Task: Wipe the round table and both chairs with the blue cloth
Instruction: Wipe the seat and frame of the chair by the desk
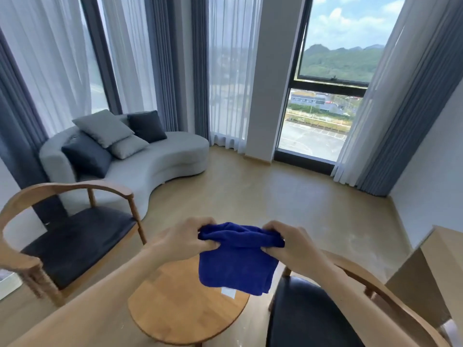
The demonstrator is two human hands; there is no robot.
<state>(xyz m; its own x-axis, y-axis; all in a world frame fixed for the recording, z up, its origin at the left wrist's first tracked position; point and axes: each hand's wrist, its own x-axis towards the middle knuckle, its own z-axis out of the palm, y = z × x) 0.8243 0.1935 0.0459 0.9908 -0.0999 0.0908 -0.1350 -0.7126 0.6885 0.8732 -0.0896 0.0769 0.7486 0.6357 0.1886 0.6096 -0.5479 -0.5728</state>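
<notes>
A blue cloth hangs in the air above the round wooden table. My left hand grips its upper left edge and my right hand grips its upper right edge, with the top bunched between them. A white tag shows at the cloth's lower edge. One wooden chair with a dark seat stands left of the table. The other chair stands at the lower right, its curved back rail under my right forearm.
A curved grey sofa with several cushions sits at the back left. Curtains and tall windows line the far wall. Open wooden floor lies beyond the table. A light wooden cabinet stands at the right edge.
</notes>
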